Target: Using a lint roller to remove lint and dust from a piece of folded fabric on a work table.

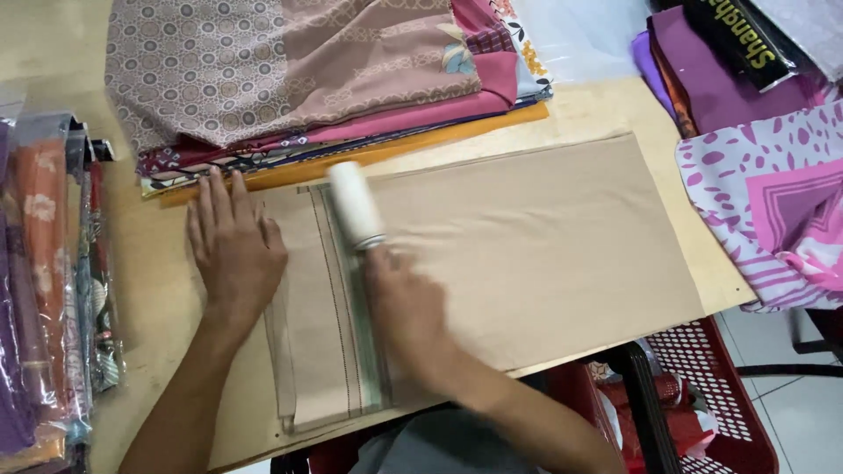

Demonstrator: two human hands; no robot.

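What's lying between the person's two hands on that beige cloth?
In the head view, between the left hand and right hand, only beige cloth shows, its stitched border and green edge stripe running lengthwise.

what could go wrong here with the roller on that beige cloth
The left hand pins only one end of the beige cloth, so the lint roller in the right hand might bunch the free part. The roller might also snag the stacked patterned fabrics close behind it.

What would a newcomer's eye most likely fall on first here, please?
Probably the white lint roller in the right hand, blurred over the beige folded cloth at the table's centre. The left hand lies flat on that cloth's left end, with a stack of patterned fabrics behind.
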